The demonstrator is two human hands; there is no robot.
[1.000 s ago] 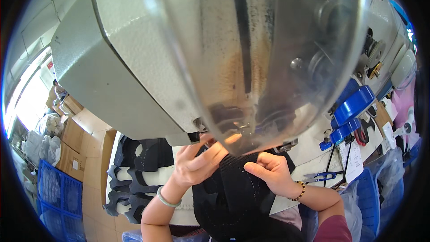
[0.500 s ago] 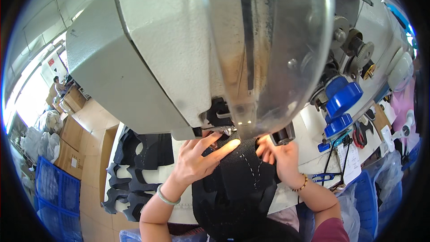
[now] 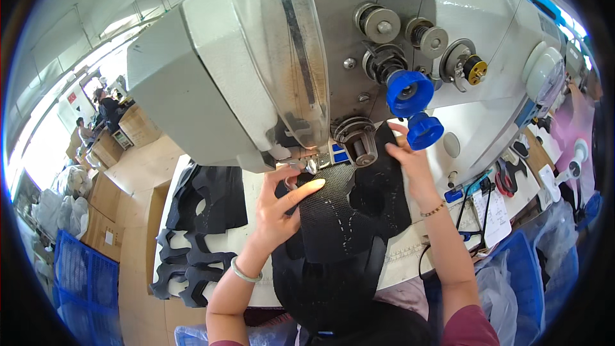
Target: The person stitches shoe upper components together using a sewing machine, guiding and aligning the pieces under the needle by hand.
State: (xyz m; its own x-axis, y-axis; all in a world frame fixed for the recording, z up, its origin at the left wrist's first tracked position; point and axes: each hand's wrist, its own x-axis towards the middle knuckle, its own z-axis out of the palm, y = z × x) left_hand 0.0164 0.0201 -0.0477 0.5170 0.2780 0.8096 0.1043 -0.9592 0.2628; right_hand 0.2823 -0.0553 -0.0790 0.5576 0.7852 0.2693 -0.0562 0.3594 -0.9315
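Observation:
My left hand (image 3: pixel 277 208) has its fingers spread beside the presser foot (image 3: pixel 312 165) of a sewing machine. Its thumb lies on a black mesh fabric piece (image 3: pixel 330 208) with pale marks, and the other fingertips reach the metal by the needle area. Whatever is under them is hidden. On the right, my right hand (image 3: pixel 413 166) is closed on the upper edge of a curved black fabric piece (image 3: pixel 384 195), thumb on top. This piece adjoins the mesh, and I cannot tell where they join. More black material (image 3: pixel 327 282) hangs below, over the table's front edge.
The grey machine head (image 3: pixel 186 83) overhangs my hands, with blue knobs (image 3: pixel 410 93) at its right. Cut black pieces (image 3: pixel 214 202) lie left on the table. Red-handled scissors (image 3: pixel 506 179) and a paper sheet (image 3: pixel 492 214) lie right. Blue crates (image 3: pixel 86 275) stand beside the table.
The view has shifted, showing more of the machine's right side. My right hand has moved up and away from the needle, spreading the curved black piece to the right. My left hand stays near the presser foot.

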